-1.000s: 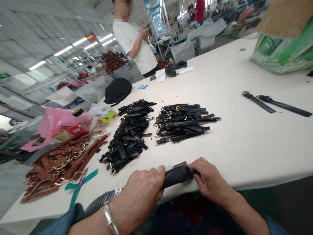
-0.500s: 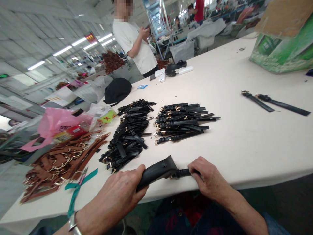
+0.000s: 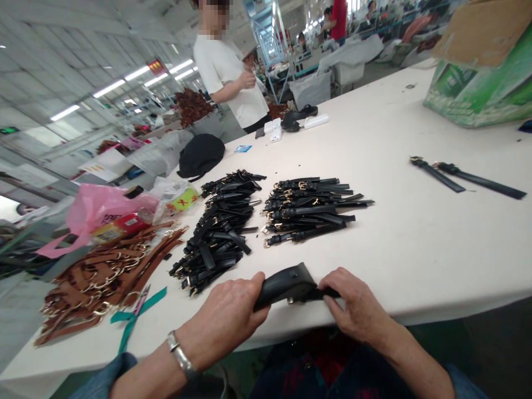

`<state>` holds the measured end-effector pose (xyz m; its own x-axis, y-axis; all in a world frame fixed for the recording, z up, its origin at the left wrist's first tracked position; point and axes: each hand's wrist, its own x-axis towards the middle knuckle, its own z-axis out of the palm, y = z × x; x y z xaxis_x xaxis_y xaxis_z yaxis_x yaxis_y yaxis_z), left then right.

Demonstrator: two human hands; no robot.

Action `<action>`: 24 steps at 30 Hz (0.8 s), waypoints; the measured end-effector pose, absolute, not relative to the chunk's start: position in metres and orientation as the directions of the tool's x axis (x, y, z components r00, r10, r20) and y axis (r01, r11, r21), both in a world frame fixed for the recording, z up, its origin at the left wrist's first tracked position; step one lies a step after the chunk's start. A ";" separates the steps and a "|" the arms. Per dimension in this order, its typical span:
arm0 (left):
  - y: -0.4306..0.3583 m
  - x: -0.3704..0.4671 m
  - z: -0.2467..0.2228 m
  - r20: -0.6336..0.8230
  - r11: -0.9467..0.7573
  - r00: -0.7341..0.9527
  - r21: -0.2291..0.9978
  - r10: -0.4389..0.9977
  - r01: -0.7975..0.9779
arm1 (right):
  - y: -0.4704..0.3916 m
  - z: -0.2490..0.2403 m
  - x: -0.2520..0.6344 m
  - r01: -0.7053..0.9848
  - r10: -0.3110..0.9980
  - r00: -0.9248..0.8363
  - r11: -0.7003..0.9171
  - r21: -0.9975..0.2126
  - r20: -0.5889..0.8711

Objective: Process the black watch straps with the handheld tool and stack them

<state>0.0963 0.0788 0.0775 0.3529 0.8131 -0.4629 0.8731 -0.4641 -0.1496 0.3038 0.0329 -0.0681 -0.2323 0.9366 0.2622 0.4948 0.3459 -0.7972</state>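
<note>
My left hand [image 3: 233,313] is wrapped round a black handheld tool [image 3: 286,284] near the table's front edge. The tool's wide end lies over a black buckle strap [image 3: 308,295]. My right hand [image 3: 353,302] pinches the strap at its right side, close to the tool's end. A small gold buckle shows under the tool. Beyond my hands lie a long pile of black straps [image 3: 220,227] and a smaller pile of black straps [image 3: 307,210] with gold buckles. Two separate straps [image 3: 482,180] rest at the right.
Brown straps with rings [image 3: 112,277], a green ribbon [image 3: 152,303] with scissors and a pink bag [image 3: 97,205] lie at the left. A black cap [image 3: 202,155] is farther back. A green box [image 3: 477,91] stands at the back right. A person [image 3: 233,72] stands beyond the table.
My left hand and the tool have moved right, over the strap and closer to my right hand. The standing person's hands have shifted.
</note>
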 end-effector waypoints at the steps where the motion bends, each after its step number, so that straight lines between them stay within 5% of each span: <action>1: 0.079 0.091 0.077 -0.451 -0.447 0.342 -0.147 0.824 0.882 | 0.033 -0.068 0.303 0.502 0.935 -0.237 0.351 -0.791 0.264; 15: 0.062 0.038 0.078 -0.451 -0.322 0.274 -0.033 0.849 0.946 | 0.032 -0.062 0.294 0.604 0.950 -0.177 0.310 -0.734 0.256; 24: 0.052 0.037 0.085 -0.484 -0.293 0.288 0.069 0.826 0.954 | 0.031 -0.068 0.296 0.636 0.904 -0.246 0.424 -0.645 0.351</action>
<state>0.0373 0.0517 0.0847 0.2883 0.8260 -0.4843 0.9537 -0.2927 0.0686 0.2956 0.0306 -0.0677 -0.2458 0.9035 0.3510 0.6355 0.4237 -0.6455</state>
